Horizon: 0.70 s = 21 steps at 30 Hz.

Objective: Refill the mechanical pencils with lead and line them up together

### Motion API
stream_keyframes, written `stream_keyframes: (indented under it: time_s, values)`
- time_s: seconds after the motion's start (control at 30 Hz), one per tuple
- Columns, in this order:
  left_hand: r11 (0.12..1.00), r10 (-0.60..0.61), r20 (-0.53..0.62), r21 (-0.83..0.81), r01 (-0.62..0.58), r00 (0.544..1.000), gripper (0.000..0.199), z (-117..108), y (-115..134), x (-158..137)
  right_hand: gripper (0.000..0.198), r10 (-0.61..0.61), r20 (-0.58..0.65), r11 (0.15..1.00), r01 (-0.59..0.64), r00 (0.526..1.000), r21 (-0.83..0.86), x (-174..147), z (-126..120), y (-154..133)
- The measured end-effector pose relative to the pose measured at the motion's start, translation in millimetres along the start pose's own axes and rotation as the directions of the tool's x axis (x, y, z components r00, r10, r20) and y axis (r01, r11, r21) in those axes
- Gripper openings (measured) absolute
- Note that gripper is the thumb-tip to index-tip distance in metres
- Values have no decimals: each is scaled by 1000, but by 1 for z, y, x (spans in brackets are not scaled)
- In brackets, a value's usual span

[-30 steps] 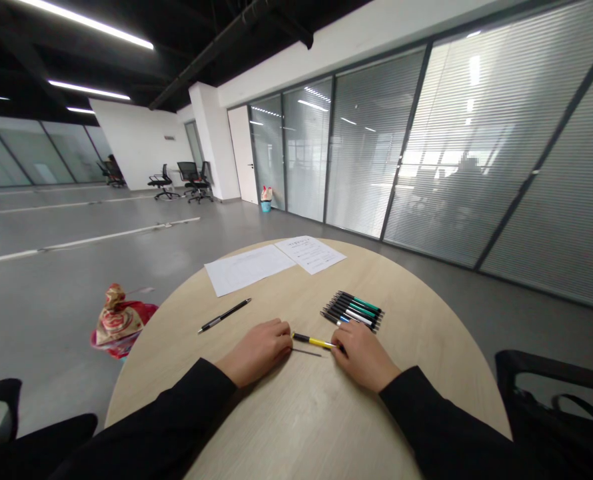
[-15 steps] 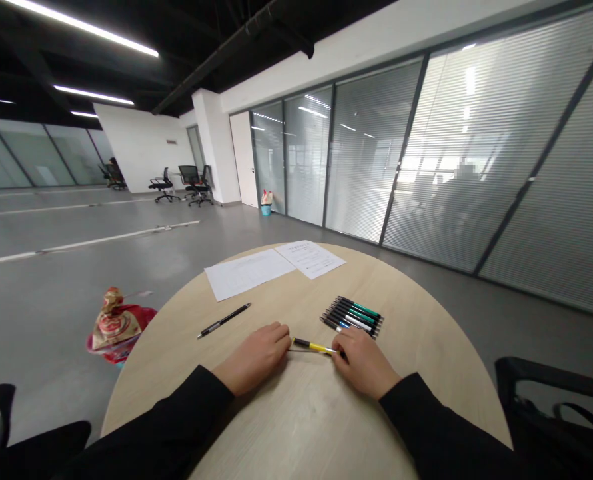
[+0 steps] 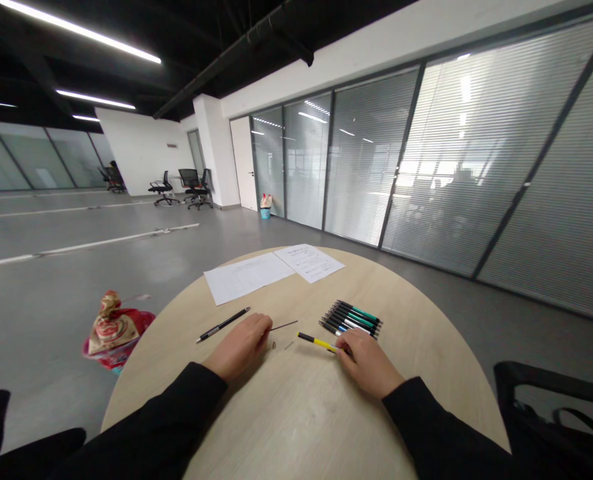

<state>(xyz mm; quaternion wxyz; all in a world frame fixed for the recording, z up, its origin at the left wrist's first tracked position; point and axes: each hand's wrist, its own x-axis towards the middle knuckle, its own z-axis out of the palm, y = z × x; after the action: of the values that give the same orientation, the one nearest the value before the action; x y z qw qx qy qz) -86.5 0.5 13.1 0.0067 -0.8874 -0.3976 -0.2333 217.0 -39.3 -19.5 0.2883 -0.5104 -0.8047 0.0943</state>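
Note:
My right hand (image 3: 369,361) is closed around the rear of a yellow pen body (image 3: 322,344) with a black front end, which points left. A thin dark pen refill (image 3: 284,325) sticks out to the right from the pinched fingers of my left hand (image 3: 244,343). Between the hands, two tiny parts lie on the table: a small spring-like piece (image 3: 289,345) and a short piece (image 3: 274,345) I cannot make out clearly. Just beyond my right hand, several pens (image 3: 352,315) in black, green, white and blue lie side by side. One black pen (image 3: 223,325) rests beyond my left forearm.
Two printed paper sheets (image 3: 249,277) lie at the far side of the round wooden table (image 3: 296,427). A bin with a red and tan bag (image 3: 114,327) stands on the floor at left. A black chair (image 3: 551,393) is near the right edge.
My left hand has moved left, away from the yellow pen body, with the refill in its fingers. Two tiny parts now show on the table. My right hand has barely moved.

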Motion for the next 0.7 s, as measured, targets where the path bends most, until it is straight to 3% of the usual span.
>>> stream_keyframes:
  time_s: [0.23,0.7]
  values:
    - [1000,-18,20,-14,18,1000,17,-1,0,1,9,71,-92,997,-68,993,39,1,-5,9]
    - [998,-40,37,-44,42,999,18,-1,0,1,11,72,-94,996,-66,993,58,2,-3,16]
